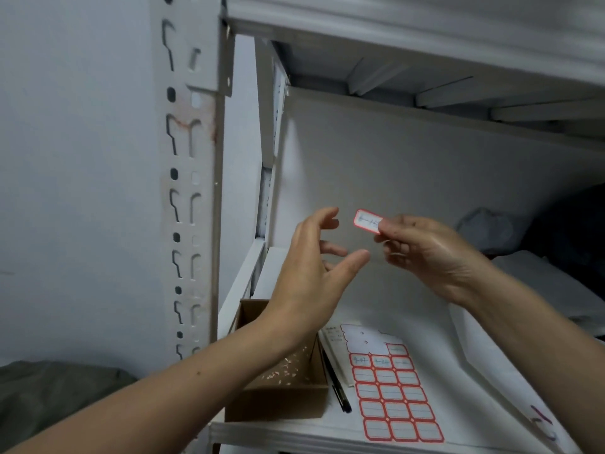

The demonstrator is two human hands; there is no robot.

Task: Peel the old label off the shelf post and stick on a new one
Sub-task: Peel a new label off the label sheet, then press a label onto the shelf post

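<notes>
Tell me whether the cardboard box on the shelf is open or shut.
Open: the cardboard box has no lid on, and pale scraps show inside.

Open air before the shelf post (193, 198); cardboard box (281, 385) crowds below.

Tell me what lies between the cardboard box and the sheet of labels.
A black pen lies between the cardboard box and the sheet of labels, as the head view shows.
</notes>
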